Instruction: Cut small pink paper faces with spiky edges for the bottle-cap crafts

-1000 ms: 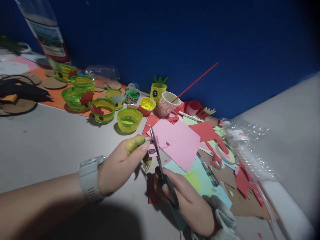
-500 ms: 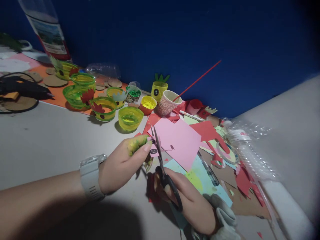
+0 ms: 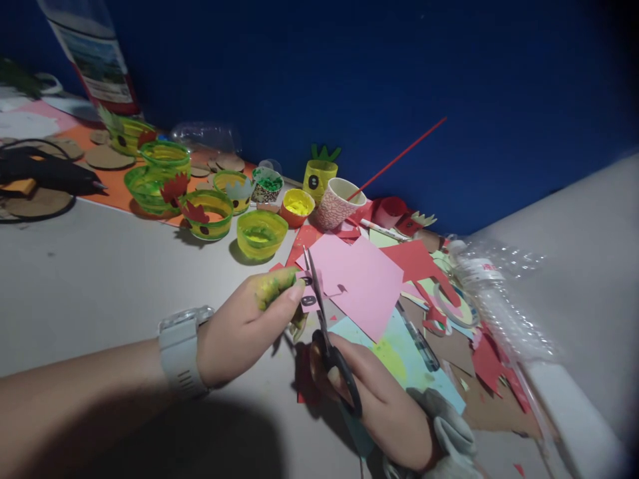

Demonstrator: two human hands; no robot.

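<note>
My left hand [image 3: 259, 319], stained with green and yellow paint, pinches a small piece of pink paper [image 3: 313, 301] bearing dark drawn ovals. Black-handled scissors [image 3: 322, 319] are gripped in my right hand [image 3: 369, 386], their blades pointing away from me along the right side of that piece. The two blade tips sit close together. Behind the blades lies a larger pink sheet [image 3: 362, 279], partly over a light blue sheet [image 3: 404, 366] marked with yellow-green paint. A green-yellow painted plastic cup [image 3: 261, 238] stands just beyond my left hand.
More painted cups [image 3: 206, 216] stand on the left. A patterned paper cup [image 3: 337, 206] holds a red stick [image 3: 399, 156]. Red paper scraps [image 3: 414, 259], a pen [image 3: 419, 342] and a clear plastic bottle [image 3: 504, 299] lie at right. A black glue gun [image 3: 50, 169] rests far left.
The scissor blades look closer together than before, still beside the small pink piece. Both hands keep nearly the same place, and the view has shifted slightly.
</note>
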